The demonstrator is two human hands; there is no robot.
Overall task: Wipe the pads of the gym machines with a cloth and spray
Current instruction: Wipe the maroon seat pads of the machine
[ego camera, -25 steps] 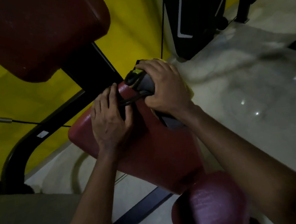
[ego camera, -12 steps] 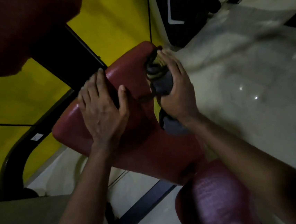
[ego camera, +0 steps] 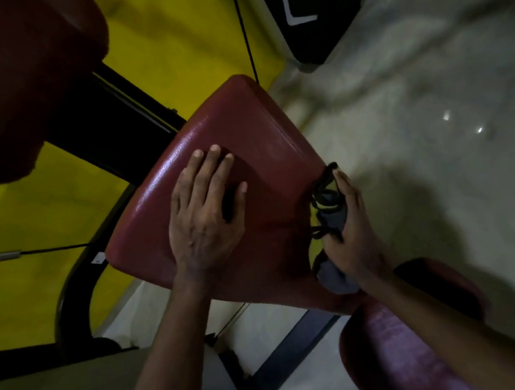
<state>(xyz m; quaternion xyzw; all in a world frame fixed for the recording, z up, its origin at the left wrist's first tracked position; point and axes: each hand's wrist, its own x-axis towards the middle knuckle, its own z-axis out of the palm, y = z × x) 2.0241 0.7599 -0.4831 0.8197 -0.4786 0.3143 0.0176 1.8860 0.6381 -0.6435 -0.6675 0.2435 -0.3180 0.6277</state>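
A dark red seat pad (ego camera: 243, 124) of a gym machine fills the middle of the view. My left hand (ego camera: 204, 212) lies flat on its top with straight fingers. My right hand (ego camera: 352, 232) holds a bunched grey and yellow cloth (ego camera: 329, 216) with dark edging against the pad's right edge. The fingers wrap the cloth from the outside, and part of it hangs below the palm. No spray bottle is in view.
A red back pad (ego camera: 18, 76) looms at the upper left on a black frame (ego camera: 122, 113). A rounded red roller pad (ego camera: 400, 347) sits at the lower right under my right forearm. A yellow wall (ego camera: 171, 30), thin cable (ego camera: 243, 29), black machine base (ego camera: 320, 9) and pale floor (ego camera: 431, 115) surround them.
My right hand has slid the cloth from the pad's far top end down along its right edge. My left hand has stayed flat on the pad.
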